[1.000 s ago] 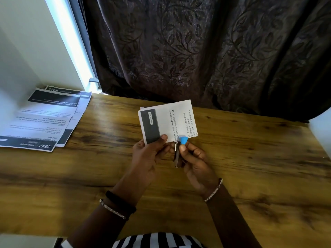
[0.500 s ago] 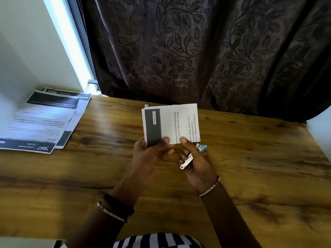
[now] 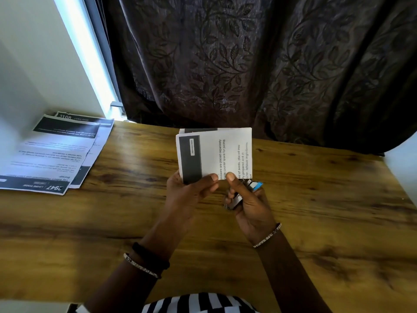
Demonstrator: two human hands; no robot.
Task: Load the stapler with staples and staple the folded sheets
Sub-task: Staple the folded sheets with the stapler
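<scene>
The folded sheets (image 3: pixel 216 152), white with a dark band and printed text, are held upright above the wooden table (image 3: pixel 316 211). My left hand (image 3: pixel 189 190) pinches their lower left edge with thumb on the front. My right hand (image 3: pixel 250 204) holds a small silver stapler with a blue end (image 3: pixel 252 187) in its fingers, while its thumb presses the sheets' bottom edge. The stapler lies just below and behind the sheets' lower right corner, mostly hidden by fingers.
A stack of flat printed sheets (image 3: pixel 52 154) lies at the table's far left against the white wall. A dark leaf-patterned curtain (image 3: pixel 248 64) hangs behind the table's back edge. A white surface (image 3: pixel 404 154) stands at the right.
The stapler has left the sheets' bottom edge and turned sideways in my right hand. The right thumb now touches the sheets, which have been raised and straightened.
</scene>
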